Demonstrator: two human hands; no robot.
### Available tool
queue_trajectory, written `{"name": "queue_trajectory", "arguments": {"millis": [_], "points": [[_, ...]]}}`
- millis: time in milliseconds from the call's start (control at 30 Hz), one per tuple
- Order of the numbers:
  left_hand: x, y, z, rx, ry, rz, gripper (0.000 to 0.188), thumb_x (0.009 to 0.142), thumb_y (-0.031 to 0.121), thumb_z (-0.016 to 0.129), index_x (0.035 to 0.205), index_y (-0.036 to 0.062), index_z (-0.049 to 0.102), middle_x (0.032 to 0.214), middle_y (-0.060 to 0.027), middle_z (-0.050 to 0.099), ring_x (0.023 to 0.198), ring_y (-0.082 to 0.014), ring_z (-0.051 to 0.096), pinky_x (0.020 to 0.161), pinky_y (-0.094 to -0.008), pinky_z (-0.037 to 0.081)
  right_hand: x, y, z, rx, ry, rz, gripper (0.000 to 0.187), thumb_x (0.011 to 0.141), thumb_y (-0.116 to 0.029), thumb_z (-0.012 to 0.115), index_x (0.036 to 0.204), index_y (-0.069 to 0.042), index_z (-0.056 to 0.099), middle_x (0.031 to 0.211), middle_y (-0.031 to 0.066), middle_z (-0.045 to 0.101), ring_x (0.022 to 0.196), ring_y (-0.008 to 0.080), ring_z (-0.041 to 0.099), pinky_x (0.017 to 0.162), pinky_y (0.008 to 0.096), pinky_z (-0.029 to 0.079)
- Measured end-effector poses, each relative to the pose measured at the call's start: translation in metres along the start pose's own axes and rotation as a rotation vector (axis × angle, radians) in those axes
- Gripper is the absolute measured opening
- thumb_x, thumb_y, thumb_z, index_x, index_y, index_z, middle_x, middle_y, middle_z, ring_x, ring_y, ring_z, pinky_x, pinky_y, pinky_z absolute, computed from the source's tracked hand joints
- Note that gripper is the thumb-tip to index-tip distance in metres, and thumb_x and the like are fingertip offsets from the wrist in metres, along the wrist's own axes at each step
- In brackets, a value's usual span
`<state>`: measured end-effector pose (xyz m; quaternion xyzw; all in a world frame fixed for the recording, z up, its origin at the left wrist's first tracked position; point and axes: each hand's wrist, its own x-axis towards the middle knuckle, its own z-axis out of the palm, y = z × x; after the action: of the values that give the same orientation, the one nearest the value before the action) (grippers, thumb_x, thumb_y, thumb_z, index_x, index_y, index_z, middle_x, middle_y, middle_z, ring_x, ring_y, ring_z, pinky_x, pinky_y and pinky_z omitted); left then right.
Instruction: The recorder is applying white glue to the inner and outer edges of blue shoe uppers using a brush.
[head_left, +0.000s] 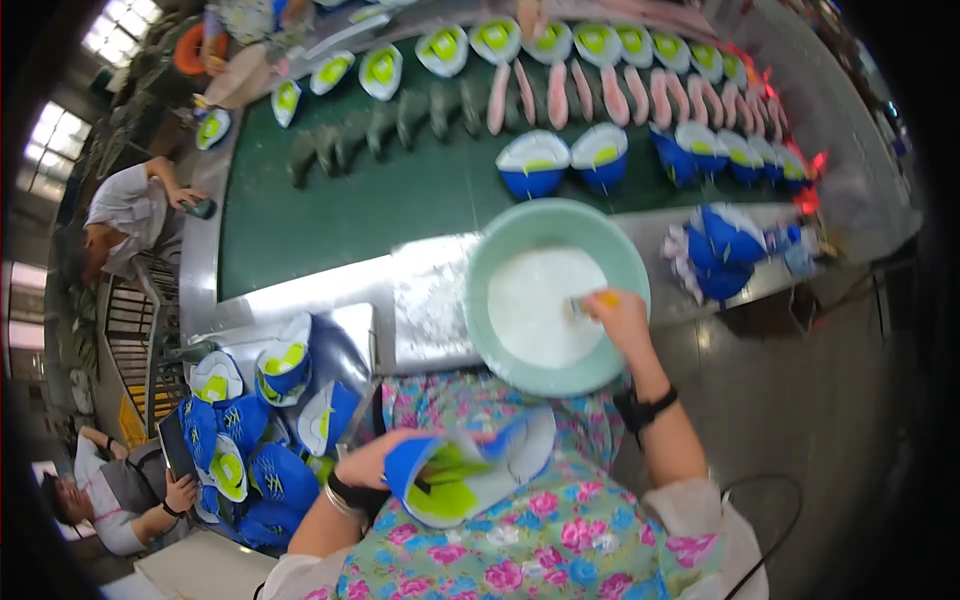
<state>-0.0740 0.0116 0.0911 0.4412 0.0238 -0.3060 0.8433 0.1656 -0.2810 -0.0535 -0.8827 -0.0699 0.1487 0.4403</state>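
Brush (590, 302) pinched in right hand (622, 318) fingers, dipping into white glue in basin (500, 250); blue shoe upper (462, 470) clamped by left hand (372, 462), apparently uncoated, pile (245, 440) beside waiting.

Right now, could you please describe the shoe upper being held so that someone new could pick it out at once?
Start at the large pale green basin of white paste on the metal table edge, then drop towards the floral apron. There the left hand holds a blue shoe upper with a lime green lining. Unlike the uppers piled at the left, it is lifted and turned open.
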Motion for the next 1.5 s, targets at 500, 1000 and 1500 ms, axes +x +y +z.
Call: {"name": "queue_trajectory", "arguments": {"millis": [500,1000,1500], "points": [[0.055,-0.047,-0.057,-0.362,0.495,0.275,0.039,0.094,0.013,0.055,0.131,0.0047,0.049,0.126,-0.0064,0.058,0.114,-0.0188,0.056,0.099,-0.035,0.043,-0.006,-0.033,-0.005,-0.097,0.116,-0.041,0.022,0.078,-0.021,0.073,0.088,-0.002,0.073,0.079,0.0175,0.069,0.072,0.0263,0.067,0.069,0.0326,0.051],[0.091,-0.041,-0.071,-0.245,0.446,0.357,0.042,0.095,0.01,0.052,0.135,0.002,0.044,0.13,-0.0084,0.055,0.117,-0.0194,0.054,0.101,-0.0343,0.042,-0.018,-0.097,-0.021,0.35,0.005,-0.044,0.019,0.081,-0.015,0.071,0.075,0.003,0.067,0.064,0.0063,0.065,0.055,0.0088,0.061,0.052,0.0211,0.048],[0.098,-0.023,-0.073,-0.213,0.63,0.55,0.035,0.098,0.01,0.047,0.132,0.0034,0.047,0.124,-0.0073,0.058,0.112,-0.0172,0.057,0.096,-0.0324,0.046,-0.027,-0.13,-0.014,0.386,-0.055,-0.047,0.017,0.082,-0.013,0.07,0.072,0.001,0.065,0.057,0.0036,0.061,0.049,0.0064,0.056,0.048,0.0207,0.045]]}}
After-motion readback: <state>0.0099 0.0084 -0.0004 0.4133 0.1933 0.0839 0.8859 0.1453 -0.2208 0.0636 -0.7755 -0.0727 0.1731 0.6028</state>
